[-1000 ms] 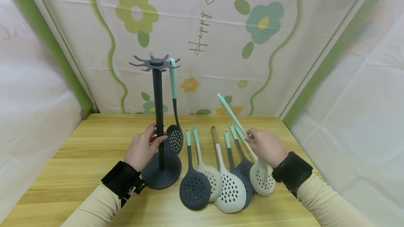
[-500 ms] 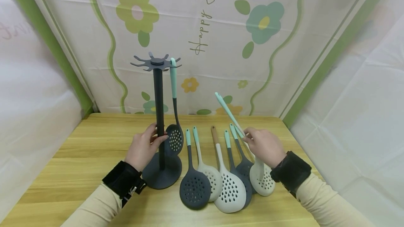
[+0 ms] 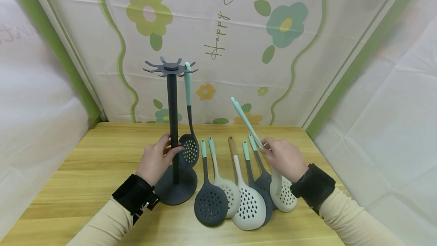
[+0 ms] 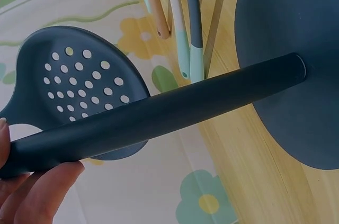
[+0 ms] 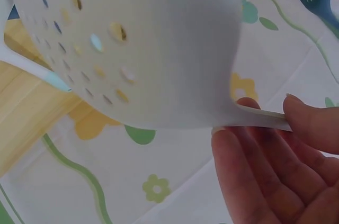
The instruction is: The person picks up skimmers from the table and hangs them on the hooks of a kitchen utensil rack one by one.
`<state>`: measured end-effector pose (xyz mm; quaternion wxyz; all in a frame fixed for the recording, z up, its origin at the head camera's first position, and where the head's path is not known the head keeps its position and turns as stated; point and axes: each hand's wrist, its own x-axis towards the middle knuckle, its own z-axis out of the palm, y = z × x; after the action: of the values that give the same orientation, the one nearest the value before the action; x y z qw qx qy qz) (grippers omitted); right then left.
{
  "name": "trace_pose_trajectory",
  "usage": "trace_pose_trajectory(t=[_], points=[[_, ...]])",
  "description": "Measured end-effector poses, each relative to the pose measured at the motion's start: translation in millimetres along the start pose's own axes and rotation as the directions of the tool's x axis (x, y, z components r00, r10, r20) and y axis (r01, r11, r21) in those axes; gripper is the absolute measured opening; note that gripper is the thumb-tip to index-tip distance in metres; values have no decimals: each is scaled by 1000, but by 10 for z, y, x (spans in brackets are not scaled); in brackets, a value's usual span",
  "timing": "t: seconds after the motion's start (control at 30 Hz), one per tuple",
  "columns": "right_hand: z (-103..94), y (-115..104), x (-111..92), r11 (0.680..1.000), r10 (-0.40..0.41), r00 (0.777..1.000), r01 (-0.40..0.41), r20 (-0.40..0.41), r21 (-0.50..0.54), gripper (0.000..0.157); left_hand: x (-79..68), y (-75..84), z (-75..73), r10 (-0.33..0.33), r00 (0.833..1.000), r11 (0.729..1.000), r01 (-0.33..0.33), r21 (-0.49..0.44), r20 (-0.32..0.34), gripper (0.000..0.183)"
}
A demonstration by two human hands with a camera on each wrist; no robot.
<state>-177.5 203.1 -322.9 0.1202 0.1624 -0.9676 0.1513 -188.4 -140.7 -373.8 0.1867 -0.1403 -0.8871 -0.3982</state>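
Note:
My left hand (image 3: 156, 158) grips the pole (image 3: 173, 113) of a dark grey utensil stand (image 4: 212, 99), with the fingers round it. From one hook of the stand's top hangs a dark perforated skimmer (image 3: 189, 151) with a mint handle. My right hand (image 3: 286, 158) pinches the stem of a cream perforated skimmer (image 5: 175, 65). Its mint handle (image 3: 244, 119) points up and to the left, above the table. In the head view its bowl is mostly hidden below the hand. Another cream skimmer (image 3: 287, 202) lies on the table under that hand.
Several skimmers and slotted turners lie side by side, among them a dark skimmer (image 3: 211, 206) and a white slotted turner (image 3: 249, 210) with a brown handle end. The wooden table (image 3: 102, 162) is bounded by a flowered cloth (image 3: 218, 67) behind and at both sides.
The right hand has shifted slightly left, bringing the held skimmer's handle left and a little up. The stand has drifted slightly right in view with the left hand still on it.

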Motion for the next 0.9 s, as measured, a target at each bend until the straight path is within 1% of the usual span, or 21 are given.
trace_pose_trajectory(t=[0.2, 0.37, 0.63, 0.9], points=[[14, -14, 14, 1000, -23, 999, 22, -35, -10, 16, -4, 13, 0, -5, 1000, 1000, 5, 5, -5, 29], [35, -47, 23, 999, -34, 998, 34, -53, 4, 17, -10, 20, 8, -8, 1000, 1000, 8, 12, -11, 29], [103, -138, 48, 996, -67, 992, 72, -108, 43, 16, -24, 20, 12, -19, 1000, 999, 19, 25, -15, 31], [126, -210, 80, 994, -70, 990, 79, -121, 70, 17, -20, 32, 40, -16, 1000, 999, 16, 33, -26, 30]])
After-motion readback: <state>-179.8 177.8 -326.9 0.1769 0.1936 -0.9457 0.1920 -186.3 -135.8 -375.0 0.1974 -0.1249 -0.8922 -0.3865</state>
